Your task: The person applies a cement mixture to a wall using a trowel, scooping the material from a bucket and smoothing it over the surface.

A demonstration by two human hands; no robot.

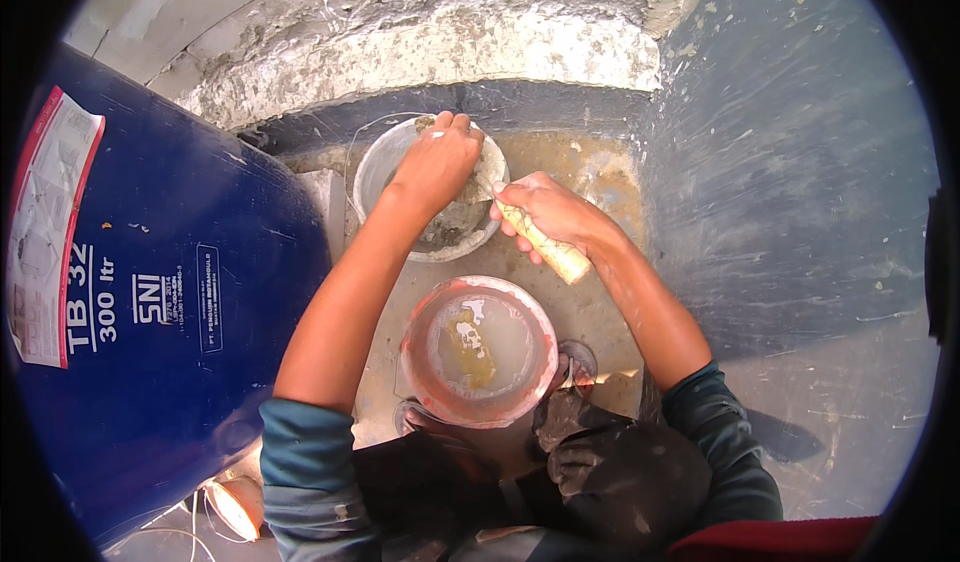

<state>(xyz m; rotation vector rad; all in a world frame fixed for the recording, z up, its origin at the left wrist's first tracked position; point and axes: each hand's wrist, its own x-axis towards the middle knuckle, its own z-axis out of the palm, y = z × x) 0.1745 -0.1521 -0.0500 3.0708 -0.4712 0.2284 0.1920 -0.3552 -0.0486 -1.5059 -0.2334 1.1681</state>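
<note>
On the left stands a big blue tank (190, 232). Beside it, a pale bucket (371, 177) holds grey mix (452, 226); the left hand (442, 157) is over it, fingers curled, but I cannot tell what it grips. Nearer the person sits a reddish tub (413, 372) of cloudy water (510, 362). The right hand (556, 210) is closed round a yellow-handled tool (545, 244), angled toward the bucket. The step looks like working the mix; the next move calls for a steady grip.

Tool (545, 243), thick pale-yellow handle, slanted over right rim of bucket (378, 167), butt outside at lower right, working end partly hidden, bucket round, light grey, upright, smeared, damp-looking grey mix (452, 226) inside
</note>
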